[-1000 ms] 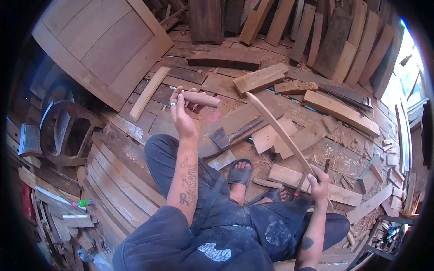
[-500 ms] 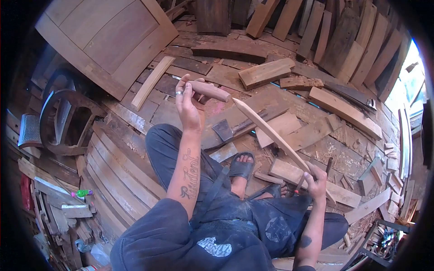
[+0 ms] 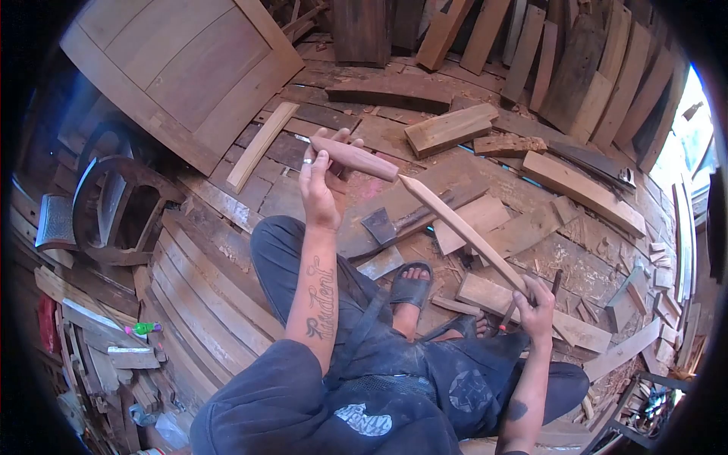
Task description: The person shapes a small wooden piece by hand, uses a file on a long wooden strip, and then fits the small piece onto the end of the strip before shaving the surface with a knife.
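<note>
Closed around a wooden handle (image 3: 355, 158) with thumb and fingers of the left hand (image 3: 326, 174); held out above the floor (image 3: 557, 246), sloping down to the right in view. Closed around the lower part of a long wooden strip (image 3: 462, 226) with the right hand (image 3: 537, 307); angled up and leftward to the handle. Compared with one second earlier: then plainly apart at handle end and strip tip, now brought together, end to point. Cannot tell insertion from mere contact at this junction. Reddish-brown, rounded and smooth-looking at the handle, with a slight taper. Paler, slender and gently curved along the strip, narrowing to a point. Just beside the right hand, a thin dark rod (image 3: 557, 280); cannot tell whether gripped. On the floor ahead: a hatchet-like tool (image 3: 379, 227) with broad dark blade, near flat, pale offcuts (image 3: 489, 216), with curled shavings scattered about. Farther out: a panelled wooden board (image 3: 205, 91) with arched joint lines at upper left, long curved slats (image 3: 201, 303) stacked side by side at left, and rough, straight-edged boards (image 3: 523, 57) leaning at upper right.
</note>
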`<state>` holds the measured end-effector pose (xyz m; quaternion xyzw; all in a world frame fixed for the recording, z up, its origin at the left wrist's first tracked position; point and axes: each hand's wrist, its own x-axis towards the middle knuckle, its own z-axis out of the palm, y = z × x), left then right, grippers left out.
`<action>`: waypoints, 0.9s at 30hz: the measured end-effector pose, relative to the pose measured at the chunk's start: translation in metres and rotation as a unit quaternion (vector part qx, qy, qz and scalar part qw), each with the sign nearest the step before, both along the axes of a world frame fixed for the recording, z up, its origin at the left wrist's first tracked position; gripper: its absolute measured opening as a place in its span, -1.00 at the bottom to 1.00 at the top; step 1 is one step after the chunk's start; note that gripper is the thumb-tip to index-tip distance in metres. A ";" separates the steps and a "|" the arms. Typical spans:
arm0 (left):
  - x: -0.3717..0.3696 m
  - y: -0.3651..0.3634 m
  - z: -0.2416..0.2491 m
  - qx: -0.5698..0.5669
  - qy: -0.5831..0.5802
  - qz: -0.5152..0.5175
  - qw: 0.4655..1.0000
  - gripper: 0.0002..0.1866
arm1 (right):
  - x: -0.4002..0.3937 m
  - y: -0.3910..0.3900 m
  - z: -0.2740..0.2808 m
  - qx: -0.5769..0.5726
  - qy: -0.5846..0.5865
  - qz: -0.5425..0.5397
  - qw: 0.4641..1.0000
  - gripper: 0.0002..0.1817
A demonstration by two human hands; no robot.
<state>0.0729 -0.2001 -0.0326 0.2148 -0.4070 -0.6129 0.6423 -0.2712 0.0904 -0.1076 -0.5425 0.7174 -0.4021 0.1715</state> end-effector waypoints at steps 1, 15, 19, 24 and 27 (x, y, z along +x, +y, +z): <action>0.001 0.000 -0.001 0.002 0.001 -0.017 1.000 -0.50 | -0.002 0.001 -0.003 -0.001 0.010 0.000 1.000 -0.62; -0.023 0.010 -0.014 0.001 -0.087 -0.127 0.988 -0.51 | -0.007 0.001 -0.017 0.015 0.003 0.020 1.000 -0.51; -0.022 0.009 -0.016 -0.008 -0.109 -0.110 0.988 -0.49 | -0.008 0.002 -0.021 0.029 0.009 0.027 0.999 -0.52; -0.027 0.012 -0.021 -0.018 -0.169 -0.125 0.977 -0.46 | -0.003 -0.001 -0.018 0.016 0.007 0.048 0.999 -0.51; -0.042 0.020 -0.033 -0.018 -0.171 -0.177 0.969 -0.46 | 0.001 -0.003 -0.012 0.039 0.004 0.054 0.998 -0.51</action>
